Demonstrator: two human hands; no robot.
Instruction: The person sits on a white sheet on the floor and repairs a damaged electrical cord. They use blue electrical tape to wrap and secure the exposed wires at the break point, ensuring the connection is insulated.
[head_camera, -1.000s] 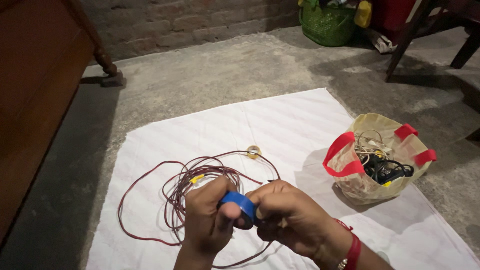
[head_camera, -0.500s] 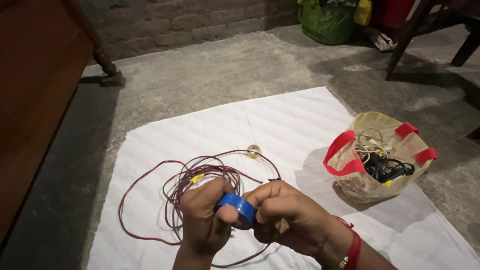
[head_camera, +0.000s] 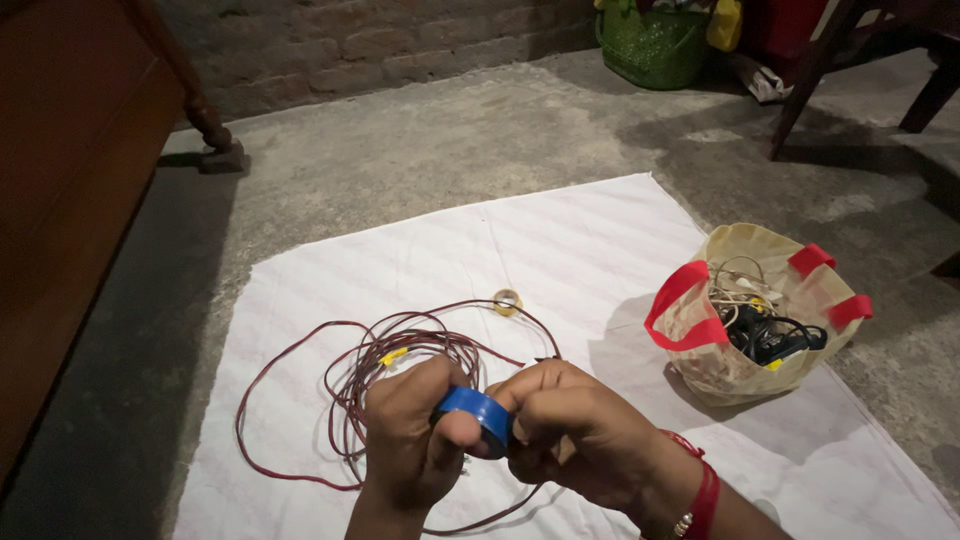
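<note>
- My left hand (head_camera: 415, 440) is wrapped tight around a blue roll of tape (head_camera: 477, 413). I hold it up in front of me, above the cloth, so I can see its edge well.
- My right hand (head_camera: 570, 435) is curled up too. Its fingertips press on the side of the same roll, as if picking at the tape. I cannot see the loose end.
- A red band (head_camera: 703, 497) sits on my right wrist.
- Just under my hands lies a long dark red wire (head_camera: 395, 350). It is looped in a loose heap, near enough to grab.
- A small ring of pale tape (head_camera: 507, 301) lies at the far side of the wire.
- All of this rests on a white cloth (head_camera: 560, 240), spread flat so the things stay off the dusty floor (head_camera: 420, 140).
- To my right, a tan bag (head_camera: 760, 320) with red handles stands open on the cloth. More wires are inside.
- Far off are a brick wall (head_camera: 400, 50) and a green basket (head_camera: 650, 45).
</note>
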